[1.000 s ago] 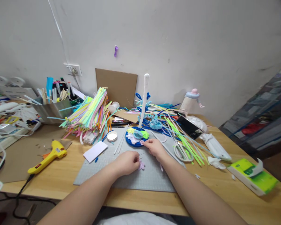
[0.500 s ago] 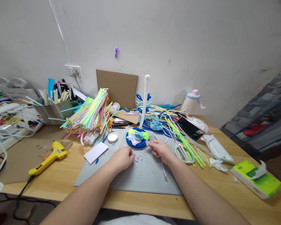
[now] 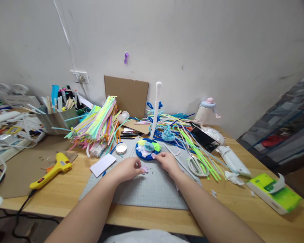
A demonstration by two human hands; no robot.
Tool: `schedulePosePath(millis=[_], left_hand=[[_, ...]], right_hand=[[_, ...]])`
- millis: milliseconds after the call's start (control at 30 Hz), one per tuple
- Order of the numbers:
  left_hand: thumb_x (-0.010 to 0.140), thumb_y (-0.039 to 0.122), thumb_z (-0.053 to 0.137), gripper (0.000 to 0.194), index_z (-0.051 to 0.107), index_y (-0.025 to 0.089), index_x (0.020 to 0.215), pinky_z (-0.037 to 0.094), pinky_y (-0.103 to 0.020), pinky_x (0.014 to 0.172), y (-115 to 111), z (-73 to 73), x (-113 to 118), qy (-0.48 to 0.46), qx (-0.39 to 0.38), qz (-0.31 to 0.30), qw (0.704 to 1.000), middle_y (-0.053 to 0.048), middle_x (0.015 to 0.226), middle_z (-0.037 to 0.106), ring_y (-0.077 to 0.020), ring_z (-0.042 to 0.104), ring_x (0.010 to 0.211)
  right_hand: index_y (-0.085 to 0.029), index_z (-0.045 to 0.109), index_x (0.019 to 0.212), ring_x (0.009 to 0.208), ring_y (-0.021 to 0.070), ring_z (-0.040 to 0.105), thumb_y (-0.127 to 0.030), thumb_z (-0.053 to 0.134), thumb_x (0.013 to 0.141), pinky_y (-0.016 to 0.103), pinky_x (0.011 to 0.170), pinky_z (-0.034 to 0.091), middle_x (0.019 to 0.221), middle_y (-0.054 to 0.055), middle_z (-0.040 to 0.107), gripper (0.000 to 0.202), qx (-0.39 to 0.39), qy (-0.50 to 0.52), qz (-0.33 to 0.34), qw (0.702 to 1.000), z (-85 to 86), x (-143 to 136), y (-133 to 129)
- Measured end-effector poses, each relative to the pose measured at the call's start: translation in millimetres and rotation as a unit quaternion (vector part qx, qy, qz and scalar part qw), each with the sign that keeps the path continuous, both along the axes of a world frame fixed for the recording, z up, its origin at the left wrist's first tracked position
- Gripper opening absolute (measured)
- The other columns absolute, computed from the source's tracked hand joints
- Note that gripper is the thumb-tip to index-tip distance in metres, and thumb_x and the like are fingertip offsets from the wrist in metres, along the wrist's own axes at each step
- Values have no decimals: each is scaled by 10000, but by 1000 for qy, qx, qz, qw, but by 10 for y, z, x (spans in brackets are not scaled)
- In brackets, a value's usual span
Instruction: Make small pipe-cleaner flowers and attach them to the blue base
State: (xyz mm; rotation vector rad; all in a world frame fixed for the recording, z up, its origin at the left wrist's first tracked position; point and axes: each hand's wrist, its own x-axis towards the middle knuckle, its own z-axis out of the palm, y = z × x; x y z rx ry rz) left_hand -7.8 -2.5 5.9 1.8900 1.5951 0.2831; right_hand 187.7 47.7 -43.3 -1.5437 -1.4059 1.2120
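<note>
On the grey mat (image 3: 152,192) stands a round blue base (image 3: 140,154) with yellow, green, white and light blue fuzzy pieces on it and a tall white stem (image 3: 155,111) rising from its back. My left hand (image 3: 128,168) is closed at the edge of a small lilac fuzzy piece (image 3: 145,168), in front of the base. At the base's front right edge, my right hand (image 3: 168,162) pinches a small pink piece (image 3: 153,156) between thumb and finger.
Scissors (image 3: 198,167) and green stems lie right of the mat. A yellow glue gun (image 3: 52,171) is at left, near a bundle of coloured stems (image 3: 98,125). A white card (image 3: 103,165) and a small round lid (image 3: 121,148) lie left of the base. A tissue pack (image 3: 275,194) sits far right.
My right hand has moved left with the small pink piece, up to the base's front edge. My left hand has shifted slightly left, and the lilac piece beside it has also moved slightly left.
</note>
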Motion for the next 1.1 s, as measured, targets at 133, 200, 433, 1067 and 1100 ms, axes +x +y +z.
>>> schedulePosePath(millis=[133, 200, 433, 1067, 1100], left_hand=[[661, 473, 588, 319, 605, 212, 843, 311, -212, 423, 13, -11, -38, -20, -12, -20, 1000, 1, 693, 646, -132, 556, 474], [667, 466, 584, 310, 608, 208, 837, 312, -215, 428, 18, -22, -40, -19, -9, -20, 1000, 1, 674, 641, -134, 554, 478], [706, 439, 556, 257, 616, 198, 771, 317, -229, 501, 15, -54, 2, 8, 36, 3, 999, -19, 714, 641, -156, 575, 604], [656, 363, 589, 184, 631, 185, 659, 315, -223, 507, 60, -133, 82, -1, 58, -21, 998, -10, 655, 644, -147, 556, 599], [647, 360, 597, 181, 632, 183, 651, 313, -221, 507, 58, -145, 92, -1, 58, -25, 998, -9, 655, 645, -145, 554, 601]], right_hand=[[-165, 568, 587, 274, 65, 298, -464, 628, 654, 204, 330, 172, 298, -85, 347, 312, 13, -9, -12, 1000, -9, 6, -3], [-163, 577, 588, 287, 69, 305, -467, 626, 654, 208, 339, 181, 306, -81, 348, 315, 19, -10, -18, 1000, -16, 7, 1], [-139, 613, 595, 326, 75, 337, -469, 641, 633, 213, 368, 207, 341, -61, 400, 334, 35, -10, -27, 999, -16, 19, 1], [-150, 593, 561, 312, 74, 332, -424, 656, 625, 207, 359, 205, 321, -73, 384, 288, 36, 23, -25, 999, -15, 32, -6], [-152, 588, 558, 311, 74, 334, -422, 658, 625, 206, 358, 207, 321, -74, 381, 287, 34, 25, -24, 999, -8, 31, -8]])
